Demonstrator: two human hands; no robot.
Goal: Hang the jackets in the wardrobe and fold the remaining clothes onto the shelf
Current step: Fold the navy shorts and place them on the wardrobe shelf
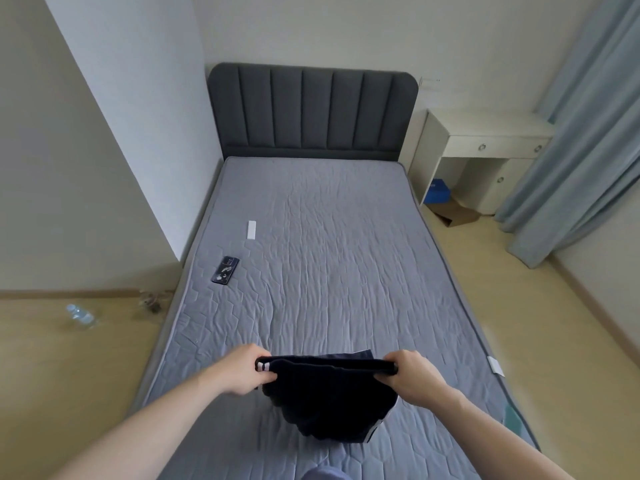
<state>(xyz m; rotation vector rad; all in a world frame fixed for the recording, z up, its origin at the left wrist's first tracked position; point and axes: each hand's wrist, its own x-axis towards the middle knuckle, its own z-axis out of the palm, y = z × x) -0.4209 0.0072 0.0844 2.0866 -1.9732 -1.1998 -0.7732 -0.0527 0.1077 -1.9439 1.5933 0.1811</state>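
Phone (225, 275) and white remote (251, 230) lie on mattress (329, 237) — well apart.

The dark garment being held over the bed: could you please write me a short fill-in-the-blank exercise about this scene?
1. The left hand and right hand hold the dark garment by its top ____.
2. The phone lies on the ____.
3. The white remote lies nearer the ____ than the phone does.

Missing words: edge; mattress; headboard

No text, label or number is legible; the phone's (225, 275) markings are too small.
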